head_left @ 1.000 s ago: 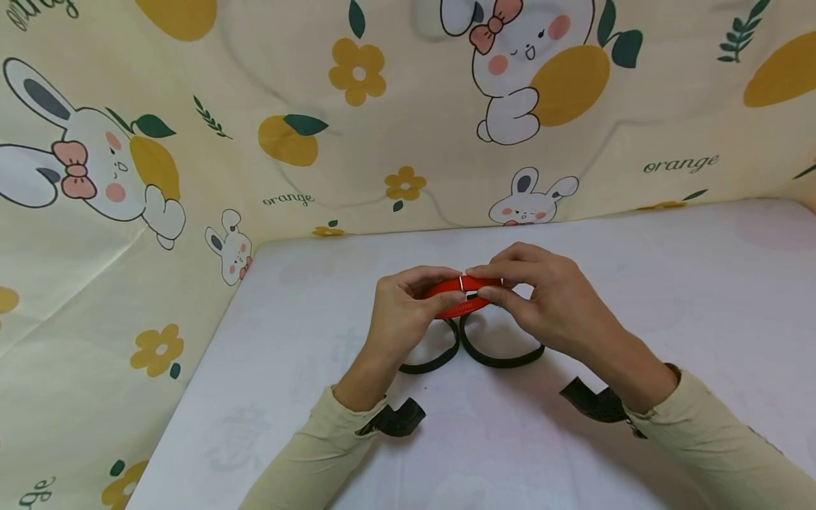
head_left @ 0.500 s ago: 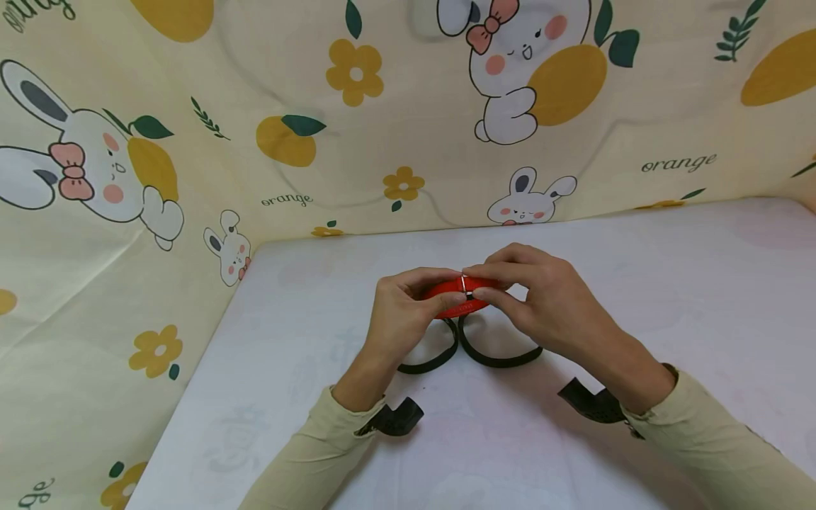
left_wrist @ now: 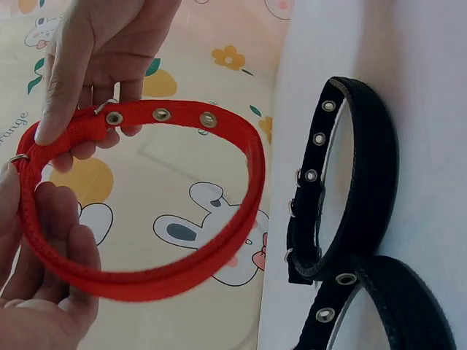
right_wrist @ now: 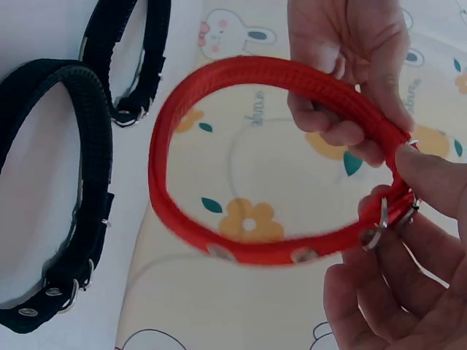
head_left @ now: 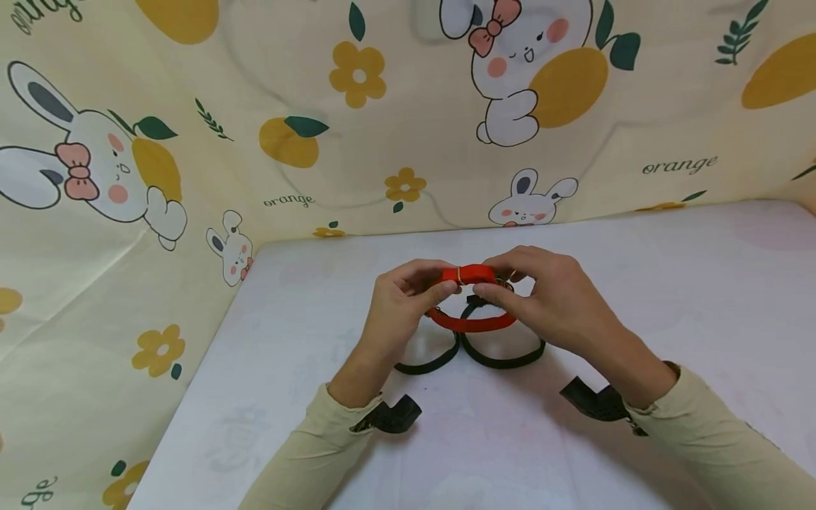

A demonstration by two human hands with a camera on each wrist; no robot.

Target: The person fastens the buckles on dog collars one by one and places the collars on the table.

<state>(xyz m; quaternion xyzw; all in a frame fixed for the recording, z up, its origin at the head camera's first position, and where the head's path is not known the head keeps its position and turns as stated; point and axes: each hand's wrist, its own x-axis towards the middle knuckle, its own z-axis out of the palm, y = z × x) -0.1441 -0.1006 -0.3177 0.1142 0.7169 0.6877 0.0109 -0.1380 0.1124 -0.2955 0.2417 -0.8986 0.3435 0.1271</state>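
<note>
Tabletop (head_left: pixel 637 297) is lying white under my arms, and two black collars (head_left: pixel 503 354) are resting on it just below the red collar (head_left: pixel 474 322). I am holding that red collar above the black ones, my left hand (head_left: pixel 398 312) and right hand (head_left: pixel 554 301) both pinching its buckle end.

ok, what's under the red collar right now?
The red collar is held above the table by the left hand and right hand. Beneath it lie two black collars, side by side. Their far ends are covered by the hands and the red loop.
</note>
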